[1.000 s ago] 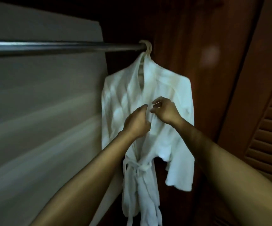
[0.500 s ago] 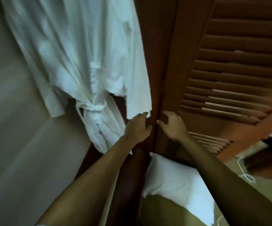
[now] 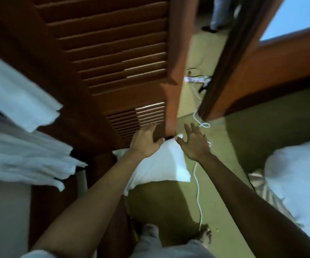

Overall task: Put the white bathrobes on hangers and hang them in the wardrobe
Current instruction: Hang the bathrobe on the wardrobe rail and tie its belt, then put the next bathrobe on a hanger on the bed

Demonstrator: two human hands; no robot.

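Note:
The lower part of a white bathrobe (image 3: pixel 18 101) hangs at the left edge inside the wardrobe, blurred by motion. My left hand (image 3: pixel 144 142) is stretched out with relaxed fingers in front of the foot of the louvred wardrobe door (image 3: pixel 113 53), holding nothing. My right hand (image 3: pixel 195 144) is spread open beside it, over the floor just right of the door's edge. Both hands hover above a white pillow (image 3: pixel 159 166) that lies on the carpet at the base of the door. No hanger is in view.
A white cable (image 3: pixel 197 183) runs across the green carpet to a power strip (image 3: pixel 197 79). A bed with white linen (image 3: pixel 299 179) stands at the right. A wooden door frame (image 3: pixel 230 62) rises beyond. Another person's legs (image 3: pixel 217 13) show at the top.
My hands have let go of the hung bathrobe's front and dropped low. My view has swung down and right, from the rail to the door's foot, the pillow and the floor.

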